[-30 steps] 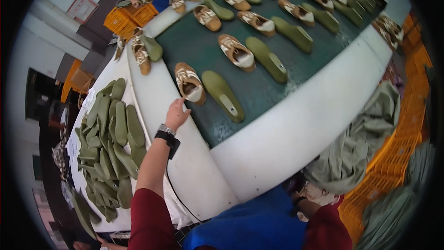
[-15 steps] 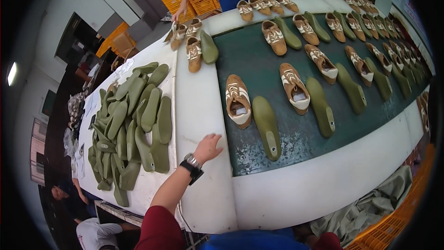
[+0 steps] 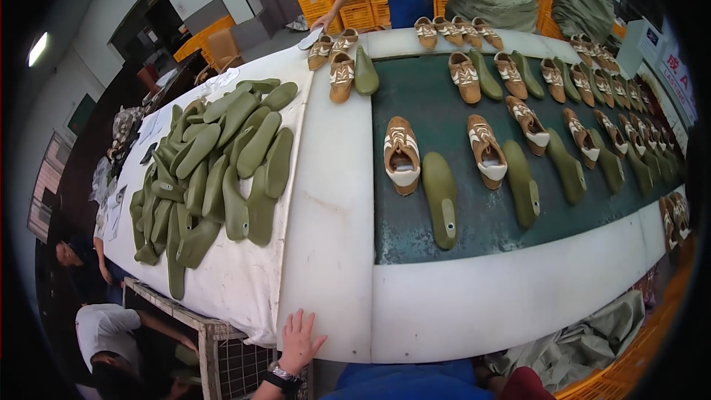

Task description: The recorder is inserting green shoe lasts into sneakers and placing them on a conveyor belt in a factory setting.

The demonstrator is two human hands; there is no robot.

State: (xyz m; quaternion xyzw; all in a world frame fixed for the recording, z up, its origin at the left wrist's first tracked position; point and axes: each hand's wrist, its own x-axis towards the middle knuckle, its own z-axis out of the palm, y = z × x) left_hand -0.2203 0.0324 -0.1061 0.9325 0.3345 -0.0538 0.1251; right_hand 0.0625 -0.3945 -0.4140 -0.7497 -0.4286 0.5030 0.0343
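Observation:
My left hand (image 3: 300, 341), with a watch at the wrist, is open over the near end of the white tabletop strip (image 3: 326, 252). Its fingers are spread and hold nothing; whether they touch the surface I cannot tell. Of my right arm only a dark red sleeve (image 3: 527, 382) shows at the lower edge; the hand is out of sight. Nearest on the dark green belt (image 3: 400, 248) stand a brown sneaker (image 3: 402, 155) with white stripes and an olive green shoe last (image 3: 441, 200). More sneakers and lasts line the belt toward the right.
A heap of olive shoe lasts (image 3: 196, 148) covers the white side table (image 3: 244, 278). Across the table a co-worker's hand (image 3: 324, 22) is at a pale flat piece near several sneakers. Another person (image 3: 111, 330) bends low at left. Orange crates (image 3: 315, 1) and a filled sack (image 3: 492, 4) stand behind.
My left hand has drawn back from beside the belt to the table's near edge. The whole view has shifted, and the far co-worker's hand now has a pale flat piece at it.

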